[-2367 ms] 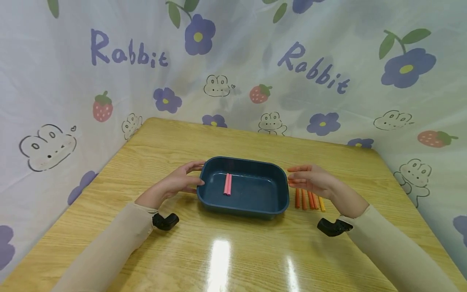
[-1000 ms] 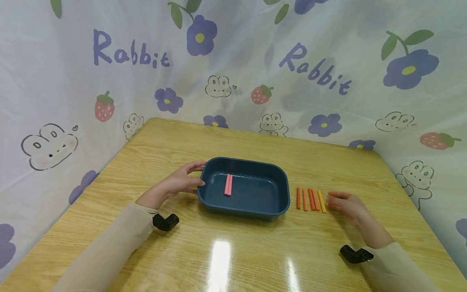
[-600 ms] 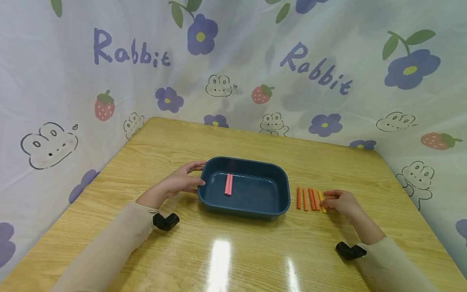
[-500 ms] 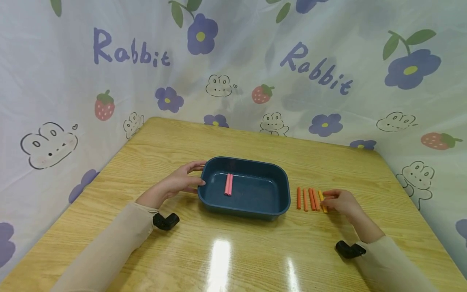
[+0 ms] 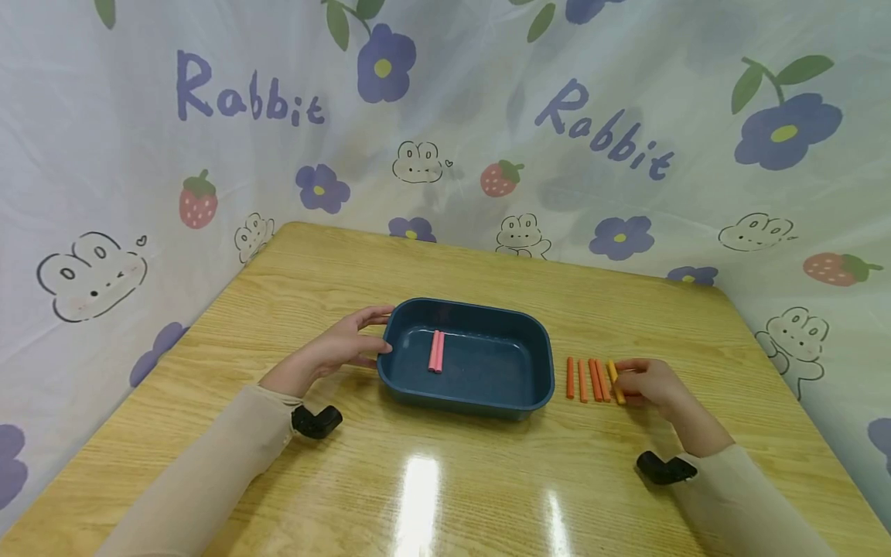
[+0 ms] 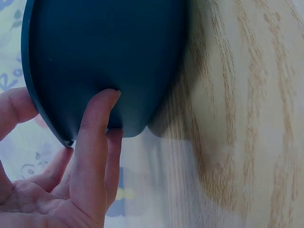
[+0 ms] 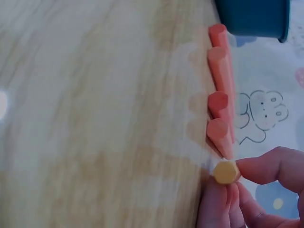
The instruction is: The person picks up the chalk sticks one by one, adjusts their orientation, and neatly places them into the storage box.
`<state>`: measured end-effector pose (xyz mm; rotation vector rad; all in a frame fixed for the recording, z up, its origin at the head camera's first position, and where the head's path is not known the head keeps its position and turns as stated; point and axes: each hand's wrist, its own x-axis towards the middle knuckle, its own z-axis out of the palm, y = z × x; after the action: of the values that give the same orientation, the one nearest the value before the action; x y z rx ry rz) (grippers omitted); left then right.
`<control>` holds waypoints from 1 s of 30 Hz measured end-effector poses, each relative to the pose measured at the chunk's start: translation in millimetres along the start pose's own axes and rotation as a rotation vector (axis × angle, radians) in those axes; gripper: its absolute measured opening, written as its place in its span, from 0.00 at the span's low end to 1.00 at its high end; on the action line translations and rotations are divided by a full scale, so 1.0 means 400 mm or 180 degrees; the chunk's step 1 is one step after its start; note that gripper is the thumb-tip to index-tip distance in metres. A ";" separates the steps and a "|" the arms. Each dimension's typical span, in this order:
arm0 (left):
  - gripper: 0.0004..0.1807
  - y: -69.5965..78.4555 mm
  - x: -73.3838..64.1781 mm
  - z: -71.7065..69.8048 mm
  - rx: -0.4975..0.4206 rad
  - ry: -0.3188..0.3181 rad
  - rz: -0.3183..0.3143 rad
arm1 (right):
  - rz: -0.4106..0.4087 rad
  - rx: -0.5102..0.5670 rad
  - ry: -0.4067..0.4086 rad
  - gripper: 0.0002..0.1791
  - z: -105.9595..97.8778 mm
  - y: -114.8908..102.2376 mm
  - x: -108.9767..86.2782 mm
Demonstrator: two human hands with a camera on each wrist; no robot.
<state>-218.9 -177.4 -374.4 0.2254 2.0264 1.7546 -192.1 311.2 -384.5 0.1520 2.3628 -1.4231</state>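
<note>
My left hand [image 5: 334,344] holds the left end of a dark blue rectangular bin [image 5: 466,401]. Its thumb lies at the rim and its fingers are against the outer wall, as the left wrist view shows. Inside the bin, towards the left, lie two pink crayons [image 5: 435,352] side by side. My right hand [image 5: 654,383] pinches a yellow crayon [image 7: 225,172] between thumb and fingers, low over the table. Just left of it lies a row of several orange and red-orange crayons [image 5: 582,381], close beside the bin's right end.
A glossy wooden table [image 5: 334,495] carries everything, with light reflections near its front. White cloth [image 5: 445,100] printed with rabbits, flowers and strawberries hangs behind and at both sides. Each wrist bears a black device [image 5: 316,422].
My right hand moved from beside the bin's right end to the right of the crayon row, then came in on the yellow crayon and took hold of it. My left hand stayed put.
</note>
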 end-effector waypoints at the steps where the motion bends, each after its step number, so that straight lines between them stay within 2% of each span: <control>1: 0.40 0.000 0.000 0.000 -0.0004 0.0001 -0.0002 | 0.0024 0.0179 -0.0040 0.29 -0.003 0.002 0.001; 6: 0.40 0.001 0.000 0.001 -0.0005 0.0003 -0.0014 | 0.0166 0.1227 -0.0243 0.32 -0.014 0.010 0.006; 9: 0.40 0.001 0.000 0.003 -0.0002 -0.0001 -0.0019 | 0.0238 0.1610 -0.0333 0.36 -0.013 0.007 0.009; 15: 0.40 0.001 0.001 0.001 -0.0016 0.0005 -0.0019 | 0.0219 0.1979 -0.0480 0.38 0.002 -0.015 0.020; 20: 0.40 0.000 0.001 0.002 -0.0021 0.0001 -0.0012 | 0.0213 0.2235 -0.0403 0.37 0.020 -0.036 0.022; 22: 0.40 0.000 0.002 0.002 -0.0023 0.0001 -0.0008 | 0.0214 0.2334 -0.0372 0.32 0.027 -0.045 0.021; 26: 0.39 -0.001 0.002 0.002 -0.0019 0.0007 -0.0009 | 0.0210 0.2551 -0.0309 0.12 0.037 -0.063 0.020; 28: 0.39 -0.001 0.003 0.002 -0.0015 0.0002 -0.0005 | 0.0204 0.2583 -0.0300 0.11 0.043 -0.074 0.021; 30: 0.39 0.000 0.002 0.001 -0.0010 0.0006 -0.0002 | 0.0181 0.2543 -0.0321 0.14 0.050 -0.087 0.023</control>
<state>-219.5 -176.6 -374.8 0.2222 2.0246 1.7581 -205.1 276.3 -367.3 0.3378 1.5735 -2.1974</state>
